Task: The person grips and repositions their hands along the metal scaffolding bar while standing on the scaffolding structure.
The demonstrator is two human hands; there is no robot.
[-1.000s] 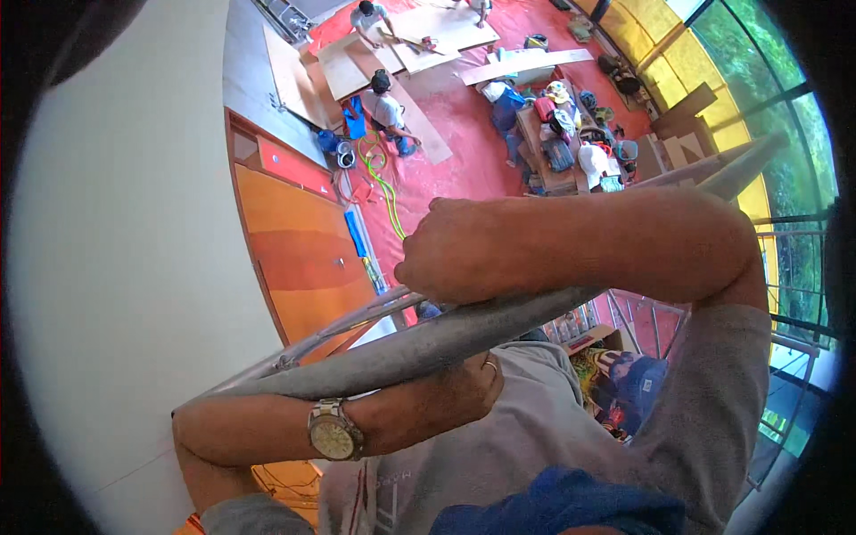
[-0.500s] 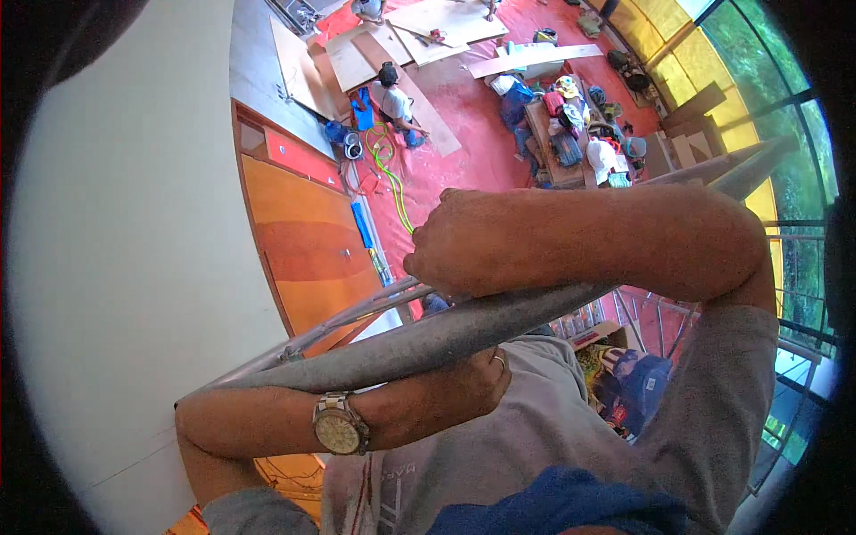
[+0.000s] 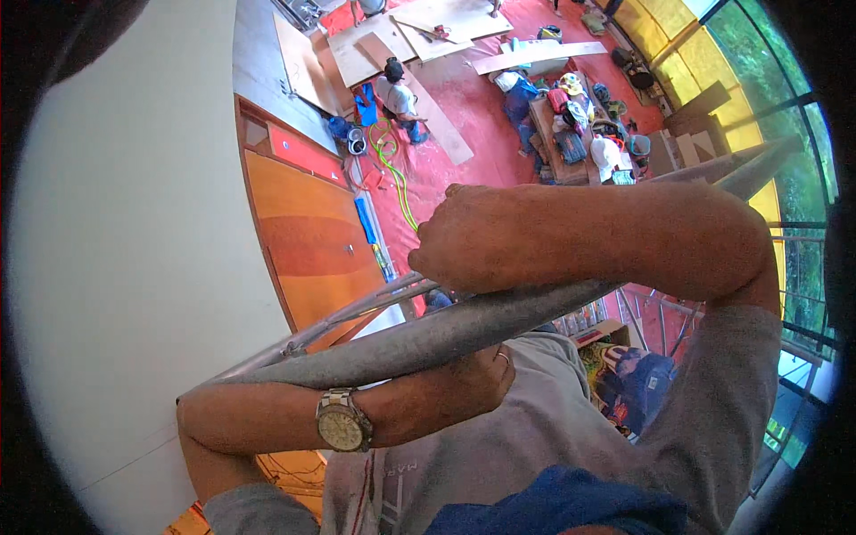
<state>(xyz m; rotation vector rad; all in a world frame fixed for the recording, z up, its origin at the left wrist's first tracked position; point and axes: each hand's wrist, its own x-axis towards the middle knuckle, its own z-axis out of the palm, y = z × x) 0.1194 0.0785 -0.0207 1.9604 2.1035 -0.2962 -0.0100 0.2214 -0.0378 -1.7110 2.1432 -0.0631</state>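
Note:
A thick grey metal tube (image 3: 383,343) runs diagonally in front of my chest, with thinner tubes (image 3: 357,312) alongside. My right forearm rests along its top, and my right hand (image 3: 450,239) is closed above the thinner tubes; whatever its fingers hold is hidden. My left forearm, wearing a metal wristwatch (image 3: 340,421), lies just under the thick tube, touching it. My left hand (image 3: 477,383), with a ring, is curled closed beside my grey shirt (image 3: 526,437); I cannot make out what, if anything, is in it.
Far below, a co-worker (image 3: 397,100) kneels by boards (image 3: 446,134) on red floor covering; others are partly seen beyond. A piled table (image 3: 553,138) stands right of them, near green hoses (image 3: 401,178). A white wall (image 3: 134,250), wooden door (image 3: 303,241) and tall windows (image 3: 794,152) flank me.
The whole view has shifted slightly: my arms, the tube and the floor below sit a little further right, the arms slightly higher. Both hands keep their closed pose.

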